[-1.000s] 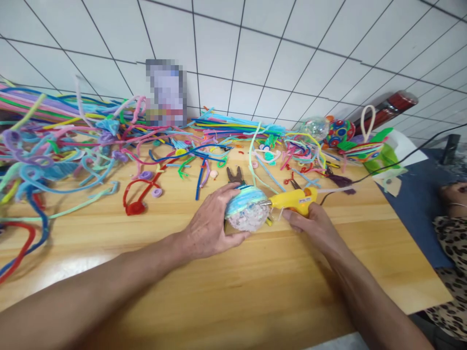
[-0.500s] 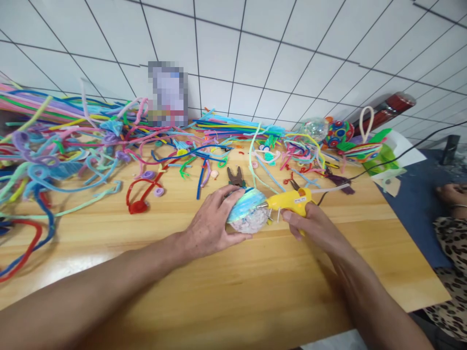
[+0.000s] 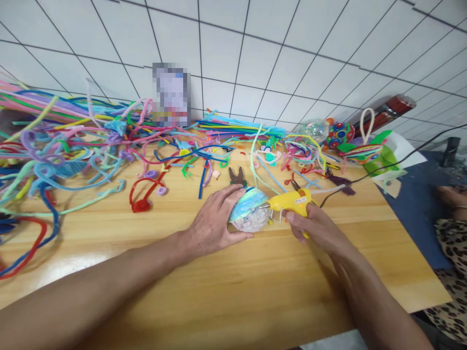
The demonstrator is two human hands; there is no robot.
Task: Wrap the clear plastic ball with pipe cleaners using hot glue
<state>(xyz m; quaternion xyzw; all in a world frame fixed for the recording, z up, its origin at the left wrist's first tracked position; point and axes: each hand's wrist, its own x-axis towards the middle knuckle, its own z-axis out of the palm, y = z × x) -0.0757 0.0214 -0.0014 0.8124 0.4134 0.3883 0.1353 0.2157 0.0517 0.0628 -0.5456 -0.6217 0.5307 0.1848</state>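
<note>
My left hand (image 3: 213,221) is wrapped round the left side of a ball (image 3: 251,219). Blue and green pipe cleaner strips (image 3: 248,201) cover the ball's upper part, while its lower part is clear and whitish. In my right hand (image 3: 314,226) is a yellow hot glue gun (image 3: 290,201), its metal nozzle (image 3: 264,206) at the ball's right side, by the edge of the strips. A pale glue stick (image 3: 328,189) juts from the gun's back. Pliers (image 3: 237,177) lie just behind the ball, partly hidden by it.
Tangled pipe cleaners (image 3: 73,150) crowd the table's left and back. A blurred upright panel (image 3: 171,95) leans on the tiled wall (image 3: 226,53). Decorated balls (image 3: 338,133) sit at the back right. A black cord (image 3: 404,148) runs rightward. Another person's hand (image 3: 452,199) shows at the right edge.
The view has shifted slightly. Both hands, the ball and the glue gun keep almost the same arrangement, with the nozzle still at the strips' edge.
</note>
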